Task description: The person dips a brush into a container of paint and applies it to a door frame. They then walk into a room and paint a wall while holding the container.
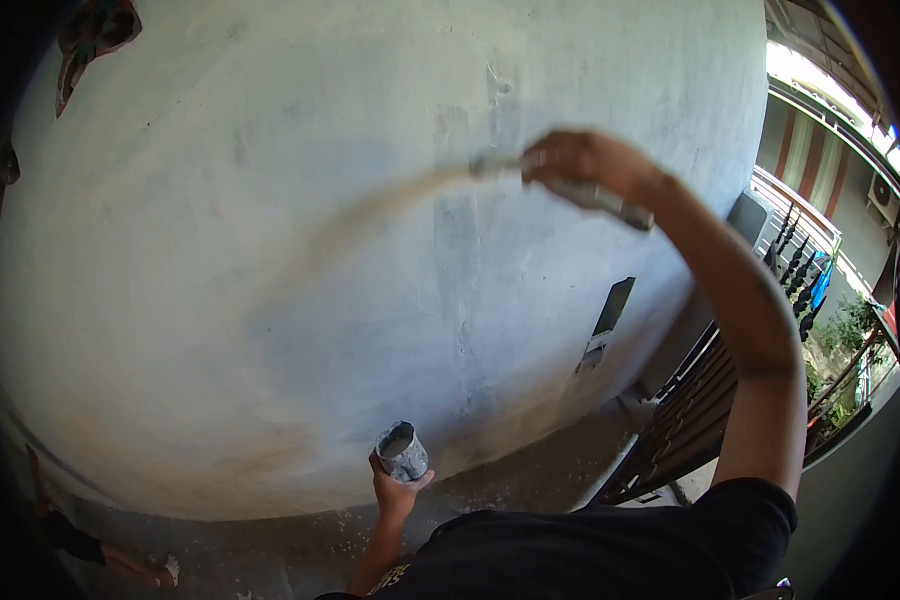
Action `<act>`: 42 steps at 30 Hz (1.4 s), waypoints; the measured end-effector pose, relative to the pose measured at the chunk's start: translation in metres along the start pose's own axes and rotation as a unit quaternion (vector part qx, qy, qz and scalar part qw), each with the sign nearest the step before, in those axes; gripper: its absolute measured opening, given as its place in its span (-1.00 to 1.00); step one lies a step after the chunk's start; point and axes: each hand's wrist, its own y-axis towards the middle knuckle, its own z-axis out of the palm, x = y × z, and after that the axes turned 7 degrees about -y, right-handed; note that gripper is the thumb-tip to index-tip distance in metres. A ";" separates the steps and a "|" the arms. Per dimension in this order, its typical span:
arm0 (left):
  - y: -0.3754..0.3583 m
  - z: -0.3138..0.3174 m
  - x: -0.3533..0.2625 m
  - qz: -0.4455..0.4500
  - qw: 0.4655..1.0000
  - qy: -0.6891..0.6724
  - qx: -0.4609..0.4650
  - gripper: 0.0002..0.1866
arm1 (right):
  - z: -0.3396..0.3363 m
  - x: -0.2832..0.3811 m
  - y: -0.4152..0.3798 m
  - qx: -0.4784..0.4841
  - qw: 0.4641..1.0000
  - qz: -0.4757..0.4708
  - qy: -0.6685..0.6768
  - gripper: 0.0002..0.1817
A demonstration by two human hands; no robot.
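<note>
While the left hand [400, 490] holds a grey-smeared cup [403, 462] low near the wall [360, 330], fingers wrapped partway round its lower side, the right hand [595, 165] is up in front of the wall, fingers curled around a long tool [615, 207]. Blur hides tool type and exact grip; a tan streak [370, 220] runs off its far end. Cup is mouth-up, slightly tilted, greyish contents inside; likely held that way to avoid spilling and stay within reach. Raised right arm probably gives reach across the wall. Around: dark recess [613, 305] in the wall, dark railing [685, 405] at right partly hidden by the arm, another person's leg [130, 562] lower left, spotted floor [530, 485] below.
</note>
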 end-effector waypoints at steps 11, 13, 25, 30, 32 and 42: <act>0.000 -0.004 -0.006 -0.015 1.000 0.013 0.013 0.12 | -0.053 -0.039 0.046 -0.245 0.948 -0.037 -0.200 -0.71; -0.003 -0.005 -0.005 -0.005 1.000 0.022 0.003 0.12 | 0.002 -0.013 0.023 -0.110 0.969 0.001 -0.223 -0.72; -0.006 0.000 -0.021 -0.014 0.998 0.053 -0.028 0.16 | 0.130 0.082 -0.041 0.050 0.977 -0.197 0.069 -0.84; -0.007 0.006 -0.024 -0.012 0.997 0.058 -0.045 0.13 | 0.072 0.049 0.031 0.029 0.985 -0.164 0.049 -0.67; -0.007 0.008 -0.025 -0.011 0.997 0.049 -0.056 0.13 | 0.055 0.029 0.073 -0.052 0.976 -0.200 0.068 -0.65; -0.015 0.022 -0.028 -0.049 0.989 0.086 -0.106 0.15 | -0.051 -0.053 0.194 -0.334 0.924 -0.161 -0.091 -0.86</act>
